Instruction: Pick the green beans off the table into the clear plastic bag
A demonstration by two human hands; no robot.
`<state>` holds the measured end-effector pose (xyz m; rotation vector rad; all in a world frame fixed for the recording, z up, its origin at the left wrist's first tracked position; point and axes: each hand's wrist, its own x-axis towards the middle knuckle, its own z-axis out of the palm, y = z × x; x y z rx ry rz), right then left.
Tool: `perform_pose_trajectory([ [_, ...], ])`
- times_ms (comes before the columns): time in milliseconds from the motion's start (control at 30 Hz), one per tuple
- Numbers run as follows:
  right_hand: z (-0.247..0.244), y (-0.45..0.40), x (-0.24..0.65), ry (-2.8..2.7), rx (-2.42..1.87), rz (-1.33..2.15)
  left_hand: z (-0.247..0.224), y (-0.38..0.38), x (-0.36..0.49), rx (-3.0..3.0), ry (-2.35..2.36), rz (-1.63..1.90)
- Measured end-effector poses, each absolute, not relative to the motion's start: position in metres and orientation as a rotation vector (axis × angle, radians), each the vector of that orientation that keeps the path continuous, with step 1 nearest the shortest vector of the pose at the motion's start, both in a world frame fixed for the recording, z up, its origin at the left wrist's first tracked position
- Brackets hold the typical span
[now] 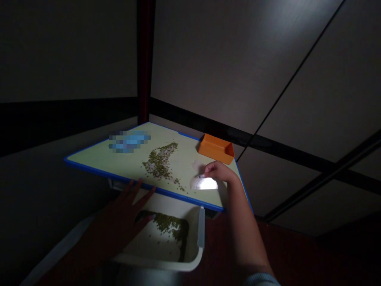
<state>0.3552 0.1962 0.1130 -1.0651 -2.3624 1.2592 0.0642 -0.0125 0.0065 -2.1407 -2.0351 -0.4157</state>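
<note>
My right hand (pixel 219 171) is over the right part of a pale, blue-edged board (pixel 137 165), its fingers pinched on a half-round, translucent scraper-like piece (pixel 205 183). That piece glares white, and its flat edge is towards me at the board's surface. Small green beans, like mung beans (pixel 159 165), are spread in a loose pile left of it, with a thin trail running towards the front. My left hand (pixel 127 210) is in shadow, fingers spread at the board's front edge and over a white bin (pixel 169 265).
Green beans (pixel 169 224) also lie in the bin below the board's front edge. An orange tray (pixel 216 149) stands at the board's back right corner. A blurred blue item (pixel 129 142) rests at the left. Wall panels (pixel 214 67) rise behind the board.
</note>
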Motion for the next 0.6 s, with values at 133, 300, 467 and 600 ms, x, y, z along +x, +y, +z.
perform_pose_trajectory([
  [133, 0.11, 0.197, 0.355, -2.407, -1.09, 1.246, 0.003, -0.013, 0.062, -2.122, -1.997, -0.443],
  [300, 0.109, 0.198, 0.356, -2.515, -1.055, 1.27, 0.007, -0.013, 0.064, -2.124, -2.003, -0.398],
  [467, 0.107, 0.199, 0.356, -2.577, -1.023, 1.282, 0.006, -0.012, 0.064, -2.132, -2.004, -0.395],
  [600, 0.102, 0.2, 0.353, -2.582, -0.978, 1.319, 0.003, -0.012, 0.063, -2.138, -2.0, -0.403],
])
